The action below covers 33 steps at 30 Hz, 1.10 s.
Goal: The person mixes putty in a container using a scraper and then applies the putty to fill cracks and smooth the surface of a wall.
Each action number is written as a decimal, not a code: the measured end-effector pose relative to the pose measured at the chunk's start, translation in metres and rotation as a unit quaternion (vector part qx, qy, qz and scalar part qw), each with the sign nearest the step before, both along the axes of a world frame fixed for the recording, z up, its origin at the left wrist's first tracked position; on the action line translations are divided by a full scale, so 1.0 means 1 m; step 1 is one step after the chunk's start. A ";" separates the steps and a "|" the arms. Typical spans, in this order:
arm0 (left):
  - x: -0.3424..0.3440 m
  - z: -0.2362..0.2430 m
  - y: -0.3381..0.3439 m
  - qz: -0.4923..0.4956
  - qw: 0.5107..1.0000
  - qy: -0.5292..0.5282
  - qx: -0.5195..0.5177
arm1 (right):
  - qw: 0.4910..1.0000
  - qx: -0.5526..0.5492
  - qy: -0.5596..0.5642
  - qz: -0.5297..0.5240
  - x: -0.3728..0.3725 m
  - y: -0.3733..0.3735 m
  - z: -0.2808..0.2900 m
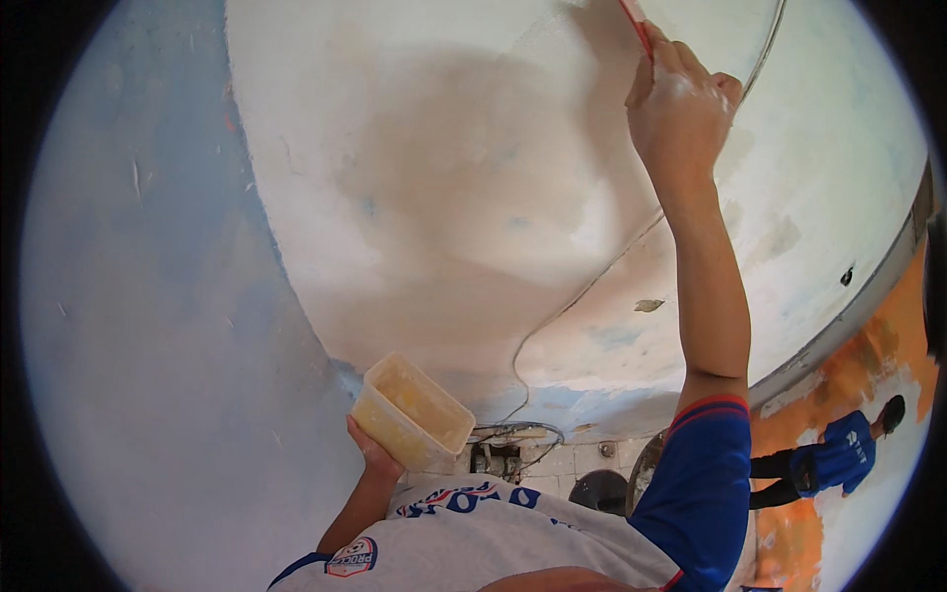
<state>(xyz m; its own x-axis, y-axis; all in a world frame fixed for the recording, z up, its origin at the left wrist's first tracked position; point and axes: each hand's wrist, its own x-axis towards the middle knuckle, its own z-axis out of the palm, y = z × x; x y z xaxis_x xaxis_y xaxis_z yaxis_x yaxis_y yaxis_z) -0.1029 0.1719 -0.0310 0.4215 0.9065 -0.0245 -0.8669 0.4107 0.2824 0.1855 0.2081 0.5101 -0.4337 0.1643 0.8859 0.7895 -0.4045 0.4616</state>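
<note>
My right hand (683,113) is raised high against the whitish wall (424,178), its fingers closed round a thin red-edged tool (635,18). The tool runs off the upper edge of the picture, so its kind cannot be made out. Whitish smears mark the back of this hand. Low on the left, my left hand (377,452) grips a pale yellow rectangular plastic tub (414,444) from its side and underneath. The tub is tilted, its opening upward, with whitish residue on its inner walls.
A thin cable (592,284) runs down the wall to a dark coil (528,430). At left stands a bluish-grey wall (148,296). A dark round bucket-like container (600,488) is on the floor. A person in a blue shirt (838,452) is at the far right, by an orange-patched wall (789,538).
</note>
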 end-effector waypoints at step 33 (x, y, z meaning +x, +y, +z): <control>-0.009 -0.008 -0.011 0.011 0.999 0.020 -0.038 | 0.999 -0.039 -0.029 0.002 0.003 0.020 -0.025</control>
<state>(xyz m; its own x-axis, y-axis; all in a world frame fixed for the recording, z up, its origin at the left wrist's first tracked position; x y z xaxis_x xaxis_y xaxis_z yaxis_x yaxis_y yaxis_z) -0.1115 0.1611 -0.0391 0.3997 0.9099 -0.1107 -0.8644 0.4144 0.2848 0.1886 0.2283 0.4855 -0.4842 0.2300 0.8442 0.7628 -0.3616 0.5361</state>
